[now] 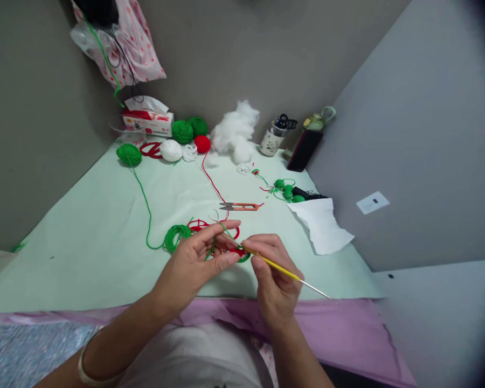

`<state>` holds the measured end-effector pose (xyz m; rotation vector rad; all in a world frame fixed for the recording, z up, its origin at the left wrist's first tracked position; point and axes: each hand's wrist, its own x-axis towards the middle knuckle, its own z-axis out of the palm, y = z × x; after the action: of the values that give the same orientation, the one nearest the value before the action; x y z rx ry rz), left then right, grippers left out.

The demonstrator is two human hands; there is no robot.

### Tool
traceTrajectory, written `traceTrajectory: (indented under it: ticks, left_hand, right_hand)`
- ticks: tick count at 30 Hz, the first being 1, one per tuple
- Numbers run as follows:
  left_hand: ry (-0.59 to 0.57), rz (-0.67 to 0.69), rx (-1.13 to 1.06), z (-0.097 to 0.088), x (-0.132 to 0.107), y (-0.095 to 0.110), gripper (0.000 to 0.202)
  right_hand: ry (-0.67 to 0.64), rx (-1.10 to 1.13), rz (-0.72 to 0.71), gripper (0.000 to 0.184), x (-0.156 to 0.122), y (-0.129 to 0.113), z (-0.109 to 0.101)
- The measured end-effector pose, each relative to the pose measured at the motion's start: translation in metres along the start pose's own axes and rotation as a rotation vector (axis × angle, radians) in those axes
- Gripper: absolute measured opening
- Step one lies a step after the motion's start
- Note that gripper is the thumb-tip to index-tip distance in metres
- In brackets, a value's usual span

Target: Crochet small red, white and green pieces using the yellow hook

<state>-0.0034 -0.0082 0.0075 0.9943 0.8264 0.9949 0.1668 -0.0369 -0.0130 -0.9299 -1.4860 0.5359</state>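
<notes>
My right hand (275, 275) grips a crochet hook (281, 269) by its yellow handle, the metal end pointing down to the right. Between thumb and fingers of my left hand (196, 258) is a small red and green crochet piece (242, 254). Green yarn runs over the left index finger toward the hook's tip, which sits at the piece. Just behind the left hand lies a coil of green yarn (176, 237), with loose red yarn (198, 224) beside it. Orange thread snips (239, 206) rest on the table beyond both hands.
Green, white and red yarn balls (182, 131) line the back near a tissue box (153, 123). White stuffing (236, 129), a pen cup (272, 138), a bottle (313, 122) and a phone (305, 151) stand there too. White paper (323, 225) and green crocheted pieces (288, 192) lie right.
</notes>
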Motion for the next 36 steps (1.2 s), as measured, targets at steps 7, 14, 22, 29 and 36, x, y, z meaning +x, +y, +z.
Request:
traceTrajectory:
  ticks: [7,14,22,29,36]
  left_hand:
    - [0.037,0.023,-0.047,0.003,-0.003,0.002,0.05]
    - [0.027,-0.01,-0.108,0.003,-0.004,0.003,0.049]
    - [0.022,-0.032,-0.14,0.0,-0.004,0.0,0.05]
    - [0.032,-0.005,-0.069,0.001,-0.005,-0.001,0.053]
    - [0.009,0.04,0.013,0.0,-0.004,-0.001,0.057]
  right_hand:
    - [0.038,0.02,0.002,0.029,-0.003,0.0,0.002]
    - [0.017,0.345,0.207,0.015,0.006,0.002,0.007]
    - [0.065,0.365,0.223,0.018,0.006,0.006,0.008]
    - [0.075,0.427,0.206,0.02,0.007,0.005,0.007]
    - [-0.031,0.199,0.057,0.025,0.004,-0.002,0.005]
